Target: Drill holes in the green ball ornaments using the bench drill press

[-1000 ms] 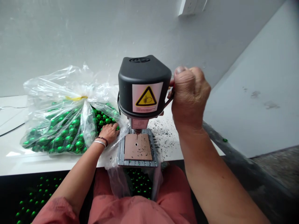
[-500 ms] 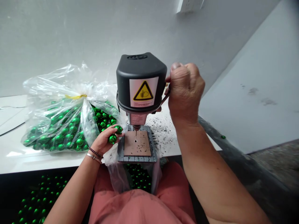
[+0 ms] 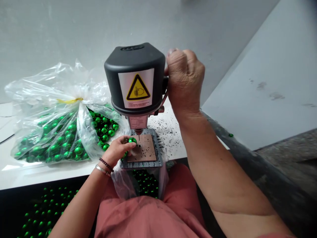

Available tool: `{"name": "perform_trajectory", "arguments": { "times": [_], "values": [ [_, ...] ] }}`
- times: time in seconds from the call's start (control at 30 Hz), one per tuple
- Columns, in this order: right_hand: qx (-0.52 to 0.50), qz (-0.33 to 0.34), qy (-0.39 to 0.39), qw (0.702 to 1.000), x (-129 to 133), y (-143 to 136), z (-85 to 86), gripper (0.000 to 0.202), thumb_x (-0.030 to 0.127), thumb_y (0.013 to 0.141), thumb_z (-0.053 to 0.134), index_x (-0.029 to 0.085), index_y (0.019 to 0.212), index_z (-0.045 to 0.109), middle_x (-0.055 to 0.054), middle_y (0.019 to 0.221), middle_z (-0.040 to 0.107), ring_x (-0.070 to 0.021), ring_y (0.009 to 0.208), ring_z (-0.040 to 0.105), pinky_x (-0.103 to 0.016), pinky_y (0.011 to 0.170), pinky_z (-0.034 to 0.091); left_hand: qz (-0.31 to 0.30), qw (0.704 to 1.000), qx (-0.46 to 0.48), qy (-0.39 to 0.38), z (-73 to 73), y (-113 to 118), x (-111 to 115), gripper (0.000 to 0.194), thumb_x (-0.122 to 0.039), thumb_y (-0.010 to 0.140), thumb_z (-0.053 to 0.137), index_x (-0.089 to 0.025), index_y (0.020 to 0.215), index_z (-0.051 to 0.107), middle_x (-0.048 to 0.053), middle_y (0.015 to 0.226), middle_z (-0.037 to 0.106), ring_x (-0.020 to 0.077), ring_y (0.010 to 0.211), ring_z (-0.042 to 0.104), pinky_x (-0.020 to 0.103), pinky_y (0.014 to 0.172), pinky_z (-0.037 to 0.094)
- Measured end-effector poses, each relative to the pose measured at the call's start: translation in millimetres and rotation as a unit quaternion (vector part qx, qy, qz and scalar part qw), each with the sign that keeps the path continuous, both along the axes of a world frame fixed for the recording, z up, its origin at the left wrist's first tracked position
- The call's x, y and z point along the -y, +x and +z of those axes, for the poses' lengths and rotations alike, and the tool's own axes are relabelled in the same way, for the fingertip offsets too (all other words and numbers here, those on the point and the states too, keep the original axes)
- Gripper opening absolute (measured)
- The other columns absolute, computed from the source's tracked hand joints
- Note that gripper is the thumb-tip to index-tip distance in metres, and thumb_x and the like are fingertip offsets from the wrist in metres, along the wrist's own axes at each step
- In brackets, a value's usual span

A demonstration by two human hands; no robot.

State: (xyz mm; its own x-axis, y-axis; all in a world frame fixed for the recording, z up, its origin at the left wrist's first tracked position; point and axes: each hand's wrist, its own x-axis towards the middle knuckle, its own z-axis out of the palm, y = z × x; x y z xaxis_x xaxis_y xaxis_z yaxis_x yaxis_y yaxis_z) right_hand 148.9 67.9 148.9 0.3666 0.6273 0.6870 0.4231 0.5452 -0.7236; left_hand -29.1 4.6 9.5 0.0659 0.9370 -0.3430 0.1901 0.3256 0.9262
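At the far left, a black cord [image 3: 7, 139] lies on a white table [image 3: 15, 180]. Next to it sits a clear plastic bag [image 3: 27, 94], gathered with a yellow tie [image 3: 70, 100] and full of shiny green balls [image 3: 71, 127]; its right side gapes and shows more of them uncovered. Below the table edge, many small green balls [image 3: 37, 211] show against a dark ground.

The left hand [image 3: 117, 150], with a beaded bracelet [image 3: 106, 164] and a silver bangle [image 3: 101, 170] at its wrist, is partly closed, pinching a green ball [image 3: 132, 140] between thumb and fingers. A second ball [image 3: 124, 154] shows under the thumb. The pinched ball is just left of the drill bit [image 3: 139, 137], over the brown board [image 3: 146, 152] near its hole; whether it touches the board is hard to tell.

The black drill [image 3: 135, 77] bears a yellow warning sign [image 3: 138, 87] and stands above a grey base [image 3: 143, 164]. Dark shavings [image 3: 170, 140] dot the board and the table to its right. The right hand [image 3: 185, 81] is curled into a fist around the drill's lever [image 3: 165, 97]. Farther right, one ball lies on the floor [image 3: 247, 172] by the wall.
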Motion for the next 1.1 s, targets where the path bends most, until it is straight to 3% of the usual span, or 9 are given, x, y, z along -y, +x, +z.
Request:
{"name": "perform_trajectory", "arguments": {
  "times": [0.27,0.5,0.6,0.77,0.9,1.1],
  "values": [
    [-0.001,0.018,-0.014,1.000,1,2,0.5,0.033,0.039,0.086,0.040,0.017,0.062,0.037,0.008,0.056,0.039,-0.0042,0.059,0.039,-0.020,0.065,0.034,-0.028,0.991,-0.128,0.035,-12.3,14,-4,0.040,-0.030,0.061,0.067,-0.017,0.098,0.060,-0.001,0.075,0.065,0.0084,0.047,0.050,0.023,0.048,0.041],
    [-0.001,0.024,-0.024,0.999,3,2,1.1,0.032,0.038,0.085,0.042,0.017,0.062,0.038,0.008,0.057,0.038,-0.0038,0.060,0.040,-0.019,0.067,0.034,-0.054,0.928,-0.352,0.108,-8.8,24,-3,0.045,-0.034,0.064,0.067,-0.023,0.108,0.064,0.001,0.078,0.067,0.0160,0.067,0.058,0.026,0.061,0.042],
    [-0.006,0.031,-0.016,0.999,3,2,1.7,0.031,0.037,0.086,0.042,0.017,0.062,0.038,0.007,0.057,0.038,-0.0039,0.060,0.040,-0.019,0.067,0.035,-0.073,0.915,-0.380,0.115,-10.9,25,-2,0.046,-0.035,0.067,0.065,-0.026,0.112,0.063,0.001,0.081,0.068,0.0174,0.070,0.059,0.026,0.063,0.043],
    [0.013,0.038,-0.001,0.999,9,4,1.0,0.032,0.035,0.086,0.041,0.018,0.061,0.033,0.006,0.057,0.033,-0.0047,0.059,0.037,-0.021,0.065,0.034,-0.094,0.909,-0.378,0.149,-10.7,25,-1,0.033,-0.034,0.069,0.063,-0.027,0.101,0.066,0.001,0.098,0.068,0.0194,0.087,0.060,0.028,0.076,0.043],
    [0.057,0.014,0.104,0.993,35,5,-13.3,0.030,0.032,0.087,0.040,0.019,0.063,0.028,0.005,0.058,0.026,-0.0046,0.056,0.030,-0.020,0.058,0.031,-0.100,0.897,-0.401,0.160,-8.9,26,1,0.023,-0.034,0.070,0.062,-0.024,0.090,0.066,0.003,0.097,0.067,0.0198,0.089,0.060,0.027,0.078,0.042],
    [0.153,-0.097,0.149,0.972,76,11,-59.7,0.017,0.024,0.085,0.042,0.020,0.068,0.043,0.005,0.061,0.043,-0.0055,0.058,0.041,-0.020,0.059,0.038,-0.111,0.879,-0.428,0.175,-9.3,27,1,0.015,-0.035,0.072,0.060,-0.022,0.080,0.063,0.002,0.090,0.067,0.0187,0.084,0.059,0.026,0.073,0.042]
  ]
}}
